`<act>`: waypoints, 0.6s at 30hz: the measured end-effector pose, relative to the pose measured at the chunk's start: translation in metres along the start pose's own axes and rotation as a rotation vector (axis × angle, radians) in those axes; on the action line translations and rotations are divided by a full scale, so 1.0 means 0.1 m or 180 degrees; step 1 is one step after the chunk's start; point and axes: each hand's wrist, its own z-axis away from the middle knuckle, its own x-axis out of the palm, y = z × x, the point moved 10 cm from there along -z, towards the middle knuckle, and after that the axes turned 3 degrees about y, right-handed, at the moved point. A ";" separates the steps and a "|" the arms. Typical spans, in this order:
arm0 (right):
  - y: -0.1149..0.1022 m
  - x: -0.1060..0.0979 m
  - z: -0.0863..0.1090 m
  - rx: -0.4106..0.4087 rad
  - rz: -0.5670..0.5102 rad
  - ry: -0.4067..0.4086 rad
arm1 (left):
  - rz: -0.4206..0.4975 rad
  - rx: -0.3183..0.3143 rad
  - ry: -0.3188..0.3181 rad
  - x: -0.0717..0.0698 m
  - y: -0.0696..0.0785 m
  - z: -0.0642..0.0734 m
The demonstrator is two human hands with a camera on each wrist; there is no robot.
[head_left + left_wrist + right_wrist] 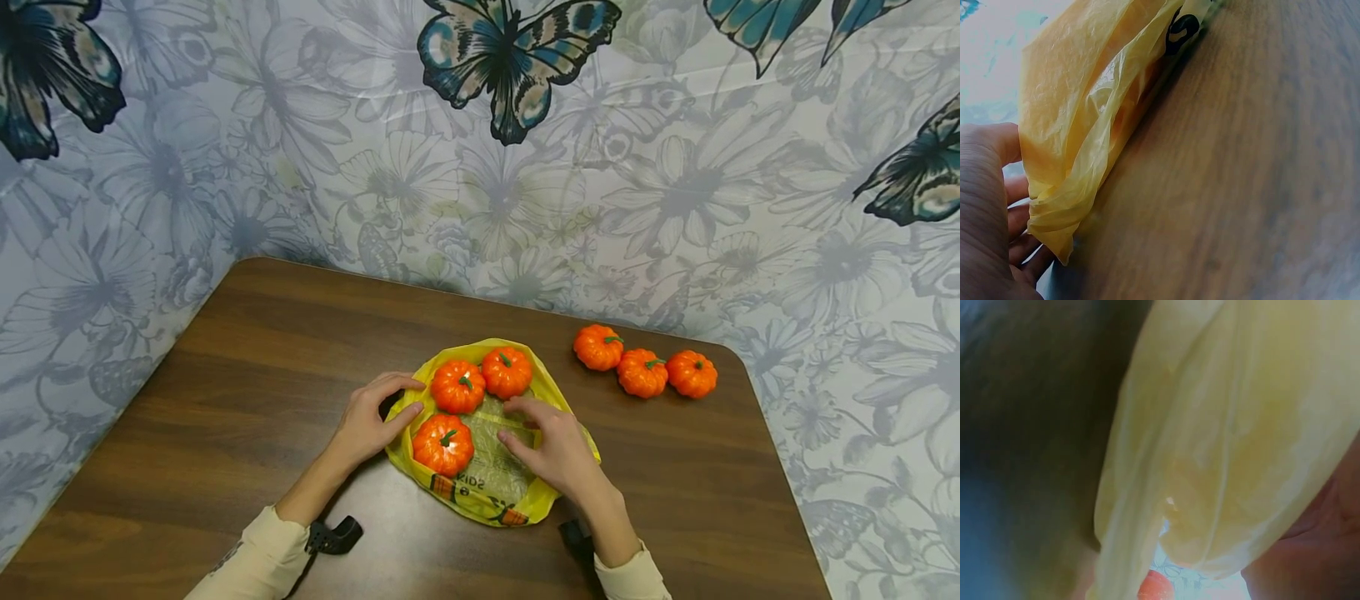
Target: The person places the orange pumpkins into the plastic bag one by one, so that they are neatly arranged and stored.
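Note:
A yellow plastic bag (pixel 487 497) with printed lettering lies spread open on the table, its rim standing up. Inside are an orange pumpkin (pixel 457 386) at the back left, another pumpkin (pixel 507 372) beside it and a third pumpkin (pixel 443 445) nearer the front. My left hand (pixel 372 417) holds the bag's left rim, fingers bent over it; the left wrist view shows the fingers against the yellow plastic (pixel 1079 119). At the right rim, my right hand (pixel 558 446) grips the bag with thumb and forefinger reaching inside. Yellow film (pixel 1235 425) hides most of that hand in the right wrist view.
Three more orange pumpkins (pixel 642 372) stand close together at the back right of the brown wooden table (pixel 247 392). Behind the table's far edge hangs a floral cloth (pixel 675 192) with butterflies. A black strap device (pixel 336 535) sits at the left wrist.

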 end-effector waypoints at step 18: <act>0.23 -0.59 0.05 0.0074 -0.0241 0.0774 | 0.0000 0.0014 0.0009 -0.01 0.02 0.01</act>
